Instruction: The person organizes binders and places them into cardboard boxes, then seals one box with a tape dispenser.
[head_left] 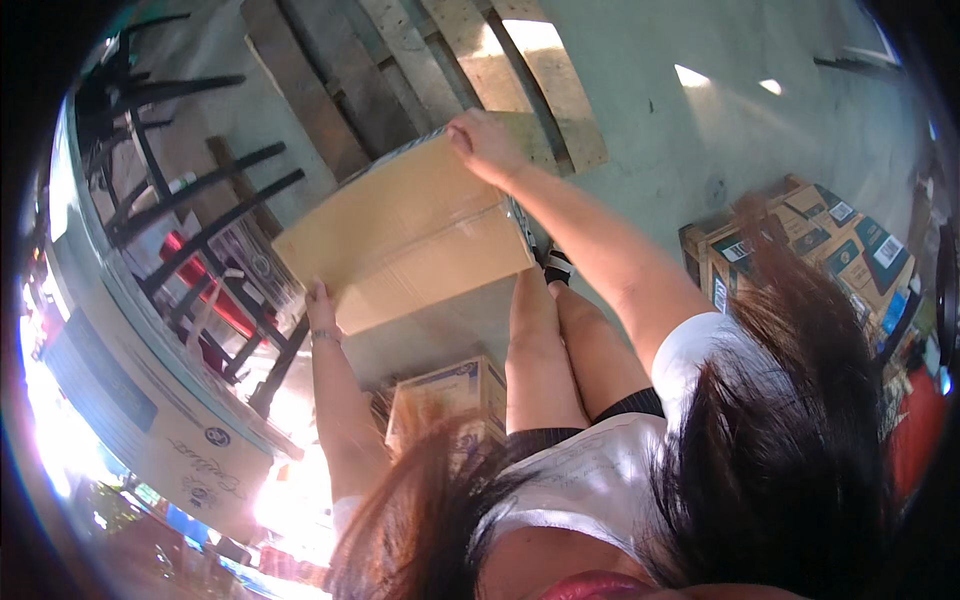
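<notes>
A large brown cardboard box (410, 230) is tilted in front of my legs, with a taped seam across its side. My right hand (485, 148) grips its far upper edge, fingers curled over the rim. At the box's near left corner, my left hand (322, 308) holds the edge, with part of the fingers hidden behind the cardboard. Printing shows along the far edge, but the box's underside and contents are out of sight.
Wooden pallet slats (400, 70) lie on the floor beyond the box. To the left stand dark upturned metal legs (190, 215) and a large printed carton (150, 400). Another carton (450, 395) sits by my left leg. Stacked printed cartons (820, 240) are at the right.
</notes>
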